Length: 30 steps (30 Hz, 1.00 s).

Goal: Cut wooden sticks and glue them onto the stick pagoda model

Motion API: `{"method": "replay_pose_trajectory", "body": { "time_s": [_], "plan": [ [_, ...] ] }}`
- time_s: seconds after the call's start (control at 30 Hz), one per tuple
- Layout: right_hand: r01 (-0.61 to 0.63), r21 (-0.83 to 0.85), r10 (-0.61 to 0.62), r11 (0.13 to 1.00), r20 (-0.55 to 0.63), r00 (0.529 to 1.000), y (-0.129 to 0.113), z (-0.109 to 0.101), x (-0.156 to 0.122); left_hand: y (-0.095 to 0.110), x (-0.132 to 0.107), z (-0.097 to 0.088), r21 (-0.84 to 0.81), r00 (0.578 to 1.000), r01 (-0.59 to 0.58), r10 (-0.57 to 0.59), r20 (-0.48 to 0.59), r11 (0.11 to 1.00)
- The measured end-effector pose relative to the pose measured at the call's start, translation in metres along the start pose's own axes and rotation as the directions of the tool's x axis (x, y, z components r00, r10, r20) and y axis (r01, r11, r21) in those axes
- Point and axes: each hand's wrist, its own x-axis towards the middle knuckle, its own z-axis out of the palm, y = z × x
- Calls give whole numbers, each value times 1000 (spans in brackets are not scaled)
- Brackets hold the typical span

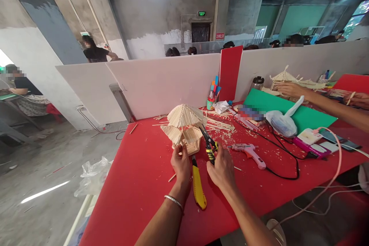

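A small pagoda model [185, 127] built of thin wooden sticks stands on the red table [138, 184]. My left hand [181, 164] is closed in a pinch on a thin stick at the model's base. My right hand [221, 167] grips black-and-yellow cutting pliers [209, 145], whose jaws point up at the model's lower right side. A yellow utility knife [198, 188] lies on the table between my two wrists. I wear a silver bangle [173, 201] on my left wrist.
A pink-white glue gun [250, 153] with a black cord lies right of my hands. Loose sticks [219, 125], a pen cup [212, 98], a plastic bag [281, 123], phones and a green sheet [288, 109] lie further right. Another person's arms [311, 96] work at a second stick model. White partitions [161, 84] back the table.
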Motion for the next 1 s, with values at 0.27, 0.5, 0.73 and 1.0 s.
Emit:
{"method": "replay_pose_trajectory", "body": {
  "time_s": [0.27,0.5,0.73,1.0],
  "plan": [
    [0,154,-3,988,22,1000,5,2,5,-4,-1,1,-38,998,-60,60,-5,997],
    [-6,175,1,985,28,1000,5,-1,5,-7,-1,2,-69,999,-44,45,13,997],
    [34,196,-25,980,-47,999,7,8,6,-8,-1,1,-71,999,-31,32,8,997],
    [48,304,-27,952,-74,997,1,17,6,-5,-1,3,-162,999,-20,24,27,987]
  ]
}}
